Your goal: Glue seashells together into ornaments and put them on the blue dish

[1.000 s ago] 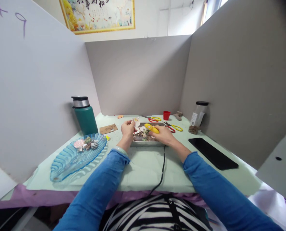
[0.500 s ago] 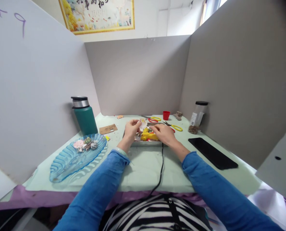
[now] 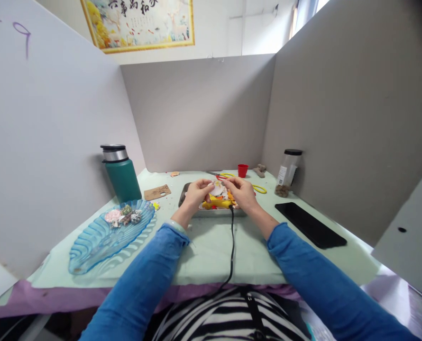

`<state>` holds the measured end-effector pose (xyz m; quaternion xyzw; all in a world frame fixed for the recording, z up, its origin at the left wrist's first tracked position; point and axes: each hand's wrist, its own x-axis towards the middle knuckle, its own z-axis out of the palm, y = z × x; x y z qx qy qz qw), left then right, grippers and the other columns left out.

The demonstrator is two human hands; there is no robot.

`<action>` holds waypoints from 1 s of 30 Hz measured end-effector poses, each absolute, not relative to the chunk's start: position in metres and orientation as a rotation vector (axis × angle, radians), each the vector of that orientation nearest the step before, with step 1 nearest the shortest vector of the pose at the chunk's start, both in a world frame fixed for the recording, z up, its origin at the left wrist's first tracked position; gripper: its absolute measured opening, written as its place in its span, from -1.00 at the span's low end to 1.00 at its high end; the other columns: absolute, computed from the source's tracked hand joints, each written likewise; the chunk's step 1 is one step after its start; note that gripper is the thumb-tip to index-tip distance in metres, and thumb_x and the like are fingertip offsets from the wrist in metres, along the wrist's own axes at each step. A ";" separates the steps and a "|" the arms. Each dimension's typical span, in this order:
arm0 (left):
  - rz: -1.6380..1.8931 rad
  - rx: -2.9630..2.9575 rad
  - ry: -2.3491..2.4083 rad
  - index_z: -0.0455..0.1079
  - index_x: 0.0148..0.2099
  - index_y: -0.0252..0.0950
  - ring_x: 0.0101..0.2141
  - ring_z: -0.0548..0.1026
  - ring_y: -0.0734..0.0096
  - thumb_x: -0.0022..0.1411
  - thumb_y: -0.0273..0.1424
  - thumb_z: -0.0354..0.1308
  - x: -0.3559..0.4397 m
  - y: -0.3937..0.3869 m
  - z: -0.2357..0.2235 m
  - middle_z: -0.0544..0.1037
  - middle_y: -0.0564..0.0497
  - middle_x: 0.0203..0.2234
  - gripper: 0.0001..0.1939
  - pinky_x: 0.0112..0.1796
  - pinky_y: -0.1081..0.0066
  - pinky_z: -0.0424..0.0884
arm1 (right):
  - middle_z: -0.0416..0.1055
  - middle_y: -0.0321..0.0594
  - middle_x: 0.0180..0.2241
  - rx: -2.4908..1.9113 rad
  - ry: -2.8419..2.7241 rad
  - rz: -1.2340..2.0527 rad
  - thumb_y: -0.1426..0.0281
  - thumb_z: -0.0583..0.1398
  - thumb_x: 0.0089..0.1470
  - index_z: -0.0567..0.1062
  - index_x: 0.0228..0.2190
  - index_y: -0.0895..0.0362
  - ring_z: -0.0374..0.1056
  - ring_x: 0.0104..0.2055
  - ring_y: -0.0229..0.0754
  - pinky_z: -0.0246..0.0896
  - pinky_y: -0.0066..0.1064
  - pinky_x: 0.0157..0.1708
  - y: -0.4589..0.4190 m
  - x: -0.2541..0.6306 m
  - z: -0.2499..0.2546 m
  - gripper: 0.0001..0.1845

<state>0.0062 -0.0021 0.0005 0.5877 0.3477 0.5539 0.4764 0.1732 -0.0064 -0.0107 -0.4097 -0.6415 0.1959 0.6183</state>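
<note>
My left hand (image 3: 197, 195) pinches a thin white rounded piece (image 3: 217, 189) with yellowish marks, possibly a shell, above a shallow metal tray (image 3: 214, 213). Close by on the right, my right hand (image 3: 242, 193) has its thumb and fingertips pressed together near that piece; what lies between them is too small to make out. Below both hands a yellow glue gun (image 3: 214, 204) rests on the mixed bits in the tray. Its black cord (image 3: 232, 246) runs over the front of the table. The hands hide part of the tray's contents.
On the left stand a green bottle (image 3: 122, 177) and a blue glass dish (image 3: 100, 244) with several shells. A brown card (image 3: 157, 192), scissors (image 3: 226, 175) and a red cup (image 3: 243, 170) lie farther back. At right are a lidded jar (image 3: 287, 175) and a black phone (image 3: 308, 224).
My right hand has put the yellow glue gun down in the tray and moved its fingertips up beside the white piece. My left hand has shifted slightly right with it. The view has tilted a little.
</note>
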 end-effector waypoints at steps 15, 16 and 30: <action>1.266 1.362 0.788 0.33 -0.26 -0.35 -0.74 0.35 0.56 -0.02 -0.07 0.29 0.006 -0.006 0.003 0.39 0.13 -0.67 -0.54 -0.63 0.52 0.30 | 0.45 -0.23 -0.49 -0.943 -1.509 0.287 0.22 0.15 0.05 0.49 -0.45 0.14 0.31 -0.45 -0.20 0.17 -0.39 -0.40 -0.011 0.171 -0.012 -0.75; 1.271 1.364 0.806 0.33 -0.27 -0.35 -0.75 0.34 0.56 -0.01 -0.07 0.29 0.006 -0.006 0.003 0.39 0.13 -0.69 -0.54 -0.63 0.52 0.29 | 0.45 -0.23 -0.48 -0.948 -1.518 0.284 0.21 0.14 0.05 0.49 -0.45 0.13 0.31 -0.46 -0.21 0.16 -0.39 -0.41 -0.011 0.171 -0.012 -0.75; 1.238 1.372 0.746 0.32 -0.29 -0.34 -0.75 0.32 0.61 0.00 -0.10 0.29 0.002 0.000 -0.001 0.44 0.10 -0.65 -0.58 -0.63 0.53 0.30 | 0.36 -0.30 -0.55 -0.988 -1.552 0.316 0.18 0.12 0.07 0.44 -0.49 0.12 0.24 -0.48 -0.24 0.09 -0.41 -0.44 -0.010 0.171 -0.014 -0.71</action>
